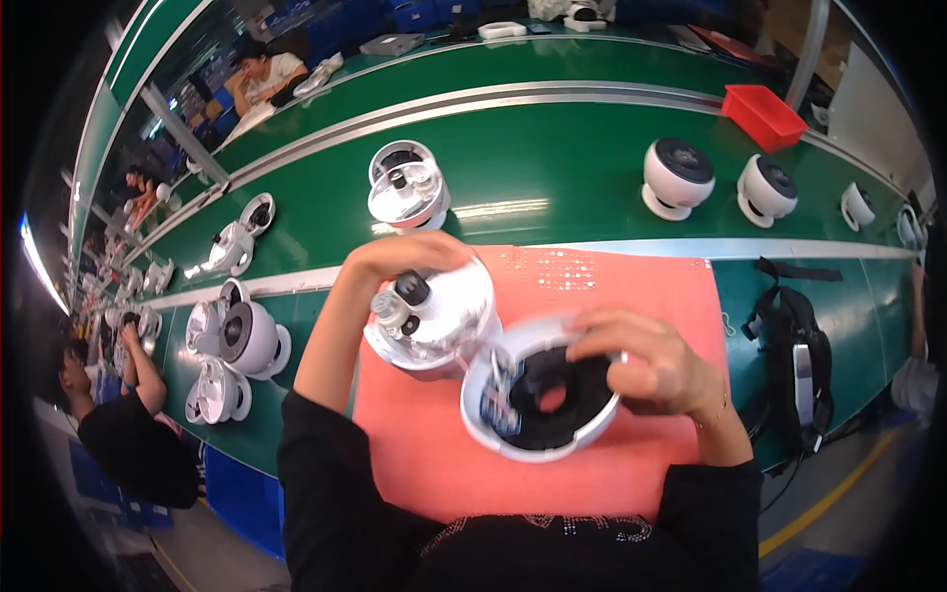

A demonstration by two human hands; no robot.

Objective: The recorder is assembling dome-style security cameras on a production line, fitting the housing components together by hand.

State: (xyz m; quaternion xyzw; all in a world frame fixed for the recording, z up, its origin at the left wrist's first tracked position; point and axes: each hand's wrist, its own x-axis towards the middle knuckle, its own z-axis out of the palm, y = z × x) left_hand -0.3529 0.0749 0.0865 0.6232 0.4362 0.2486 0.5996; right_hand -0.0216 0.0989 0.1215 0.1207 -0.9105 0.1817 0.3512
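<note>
My left hand (pixel 419 255) is curled over the far edge of a white round housing half (pixel 459 301), steadying it on the pink mat (pixel 621 474). Black and clear round parts stand up from that half. My right hand (pixel 651 365), a little blurred, grips the rim of a second white shell (pixel 473 419) that has a black inside. A small circuit board (pixel 503 400) sits at this shell's left inner side. Thin wires appear to run between the two halves, which lie close together. The shell is tilted, its open side facing me.
Assembled white round units with black fronts (pixel 681 173) stand on the green belt beside a red bin (pixel 764 116). An opened unit (pixel 409 187) lies beyond my left hand. Several units (pixel 252 340) cluster at left, near a co-worker's black sleeve (pixel 128 434). A black strap harness (pixel 794 365) lies right.
</note>
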